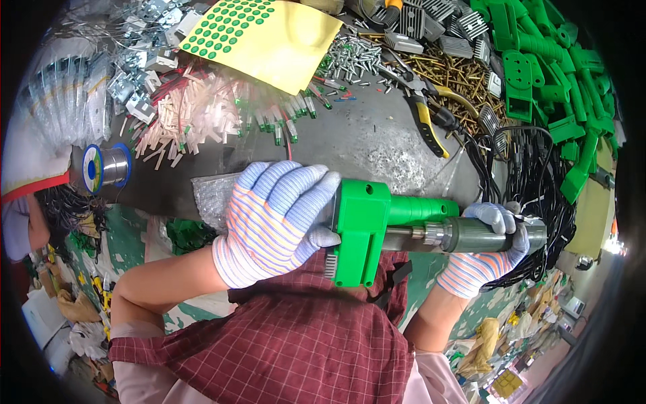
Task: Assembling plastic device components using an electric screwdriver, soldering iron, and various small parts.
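My left hand [272,225], in a striped knit glove, grips a bright green plastic housing [360,232] by its left side. A finned grey metal piece [331,262] shows along that side, partly behind my thumb. The housing's ribbed handle [420,210] points right. In my right hand [491,246], also gloved, lies a grey-green electric screwdriver [471,233], held level. Its bit [400,230] points left and reaches the housing's right side, below the handle. Whether a screw sits at the tip is hidden. Both hands are at the near edge of the dark worktable [377,124].
A yellow sheet with green round stickers [282,44] covers part of the table. Around it lie wired parts [202,111], silver screws [350,60], long brassy screws [444,74], yellow-black pliers [427,124], a solder spool [108,167], green housings [538,60] and black cables [538,168].
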A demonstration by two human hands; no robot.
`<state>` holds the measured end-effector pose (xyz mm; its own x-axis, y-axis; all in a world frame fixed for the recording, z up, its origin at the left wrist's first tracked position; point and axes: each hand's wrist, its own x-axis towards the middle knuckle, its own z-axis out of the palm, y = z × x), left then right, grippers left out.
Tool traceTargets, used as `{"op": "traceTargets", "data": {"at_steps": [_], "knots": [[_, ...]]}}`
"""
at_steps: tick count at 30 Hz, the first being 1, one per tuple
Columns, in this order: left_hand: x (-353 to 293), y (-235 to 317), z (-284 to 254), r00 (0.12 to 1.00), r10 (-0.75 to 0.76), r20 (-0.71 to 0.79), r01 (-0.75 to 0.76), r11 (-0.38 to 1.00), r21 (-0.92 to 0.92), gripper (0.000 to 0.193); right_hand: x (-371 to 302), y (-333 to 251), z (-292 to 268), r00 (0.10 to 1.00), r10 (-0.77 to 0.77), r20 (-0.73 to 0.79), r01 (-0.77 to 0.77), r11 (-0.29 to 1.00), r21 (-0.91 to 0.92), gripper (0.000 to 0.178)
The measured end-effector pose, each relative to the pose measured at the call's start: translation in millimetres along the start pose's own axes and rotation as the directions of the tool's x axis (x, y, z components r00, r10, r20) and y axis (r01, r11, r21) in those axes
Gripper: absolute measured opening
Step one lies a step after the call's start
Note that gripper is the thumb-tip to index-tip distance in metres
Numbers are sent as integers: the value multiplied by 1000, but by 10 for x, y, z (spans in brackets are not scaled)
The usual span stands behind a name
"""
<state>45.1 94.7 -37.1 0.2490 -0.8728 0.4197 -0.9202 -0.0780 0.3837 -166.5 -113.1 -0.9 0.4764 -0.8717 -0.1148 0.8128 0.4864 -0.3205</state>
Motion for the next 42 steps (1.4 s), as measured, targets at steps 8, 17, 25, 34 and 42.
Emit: {"op": "traceTargets", "data": {"at_steps": [8,17,25,34,42], "knots": [[30,24,-8,1000,-8,-5,8,1000,11,62,15,-16,50,998,7,-69,-7,1000,-11,28],[29,-299,-562,991,-44,-129,70,977,202,23,445,-1269,154,999,11,-51,-46,646,-762,50],[516,-816,-322,992,-29,-123,109,685,721,25,824,-1230,-415,923,-33,383,220,-771,-597,76],[469,-508,-632,899,-79,-431,183,961,207,23,330,-913,225,930,-113,349,311,-264,-913,42],[270,-69,-465,854,109,-509,-213,965,-151,12,516,538,915,723,684,97,-309,446,-840,66]]}}
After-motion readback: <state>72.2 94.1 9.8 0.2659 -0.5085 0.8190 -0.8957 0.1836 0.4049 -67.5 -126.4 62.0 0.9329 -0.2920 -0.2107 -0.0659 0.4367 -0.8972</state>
